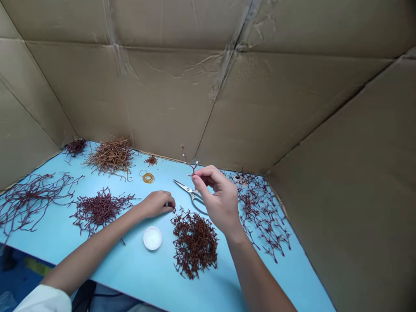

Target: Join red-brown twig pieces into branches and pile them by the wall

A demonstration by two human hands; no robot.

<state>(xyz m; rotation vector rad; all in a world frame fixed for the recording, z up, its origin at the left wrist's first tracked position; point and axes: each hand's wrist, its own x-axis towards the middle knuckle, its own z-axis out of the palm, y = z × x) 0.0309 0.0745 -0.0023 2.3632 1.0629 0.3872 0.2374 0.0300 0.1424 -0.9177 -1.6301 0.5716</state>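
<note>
My right hand (pixel 219 197) is raised above the table, thumb and fingers pinched on the lower end of a thin reddish-brown branched twig (pixel 189 162). White blobs dot the twig's tips and joints. My left hand (pixel 159 203) rests low over the table with its fingers curled together at the upper left edge of a pile of short brown forked twig pieces (pixel 195 245). A small brown bit shows at its fingertips; whether they grip it I cannot tell. Scissors (pixel 188 189) lie behind, their handles partly hidden by my right hand. A small white dish (pixel 152 238) stands near my left forearm.
Branched dark red twigs (pixel 260 208) spread at the right. Left are dark red twig heaps (pixel 100 208), long wiry stems (pixel 32 197) and a light brown stick pile (pixel 112 156). Yellow rubber bands (pixel 148 177) lie mid-back. Cardboard walls (pixel 172 95) enclose the blue table (pixel 130 273).
</note>
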